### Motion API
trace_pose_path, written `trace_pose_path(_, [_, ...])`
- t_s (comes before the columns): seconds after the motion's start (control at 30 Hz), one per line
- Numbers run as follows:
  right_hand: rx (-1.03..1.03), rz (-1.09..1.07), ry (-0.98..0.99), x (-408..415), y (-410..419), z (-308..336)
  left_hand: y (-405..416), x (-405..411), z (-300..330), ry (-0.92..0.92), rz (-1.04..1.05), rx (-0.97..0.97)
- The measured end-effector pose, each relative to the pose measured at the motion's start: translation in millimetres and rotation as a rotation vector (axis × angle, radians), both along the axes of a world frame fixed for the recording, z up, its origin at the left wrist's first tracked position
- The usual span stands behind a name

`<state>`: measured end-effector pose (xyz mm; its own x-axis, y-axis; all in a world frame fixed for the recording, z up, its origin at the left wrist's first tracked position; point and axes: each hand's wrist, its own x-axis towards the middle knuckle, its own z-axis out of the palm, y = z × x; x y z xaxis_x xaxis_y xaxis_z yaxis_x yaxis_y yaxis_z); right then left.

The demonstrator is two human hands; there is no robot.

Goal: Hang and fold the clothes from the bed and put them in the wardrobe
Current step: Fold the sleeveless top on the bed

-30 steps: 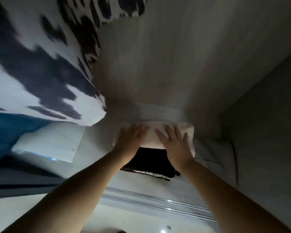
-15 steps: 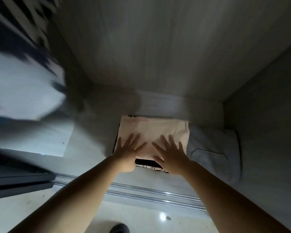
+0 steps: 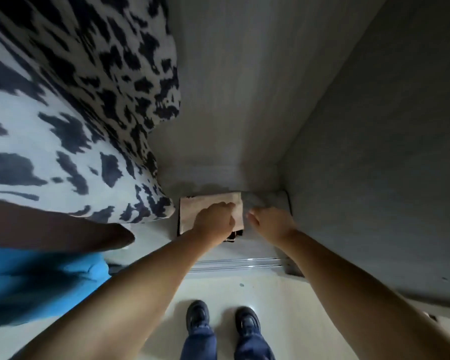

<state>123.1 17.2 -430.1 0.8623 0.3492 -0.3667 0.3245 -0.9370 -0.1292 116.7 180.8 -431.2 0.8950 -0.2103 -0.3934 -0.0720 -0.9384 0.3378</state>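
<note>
A folded beige garment (image 3: 192,211) lies on the wardrobe floor on top of a dark folded garment (image 3: 235,236), of which only a corner shows. A folded grey garment (image 3: 268,200) lies to its right in the back corner. My left hand (image 3: 215,220) rests on the right part of the beige garment, its fingers bent at the garment's right edge. My right hand (image 3: 272,222) hovers over the front of the grey garment with loosely curled fingers and holds nothing that I can see.
A black-and-white patterned garment (image 3: 76,113) hangs at the left, with a brown one (image 3: 50,224) and a blue one (image 3: 37,281) below it. The wardrobe side wall (image 3: 374,152) closes the right. A sliding-door track (image 3: 239,263) runs along the front; my shoes (image 3: 198,315) stand before it.
Both hands were flat on the beige garment; now the left has bent fingers at its right edge and the right has shifted over the grey garment. The view has pulled back.
</note>
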Motion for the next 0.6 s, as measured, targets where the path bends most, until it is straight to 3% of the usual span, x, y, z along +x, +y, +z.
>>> trace_pose_path(0.2, [0.027,-0.204,-0.116,-32.1,-25.6,84.2,-19.0,6.2,83.7,-0.077,-0.078,-0.129])
trace_pose_path(0.43, [0.049,-0.396,-0.11,-92.9,-81.9,128.4,-68.6,-22.8,122.0,-0.055,-0.274,-0.12])
trace_pose_path(0.6, [0.01,-0.548,-0.123,-164.4,-150.1,147.7,-144.0,-72.8,135.5,-0.002,-0.525,-0.099])
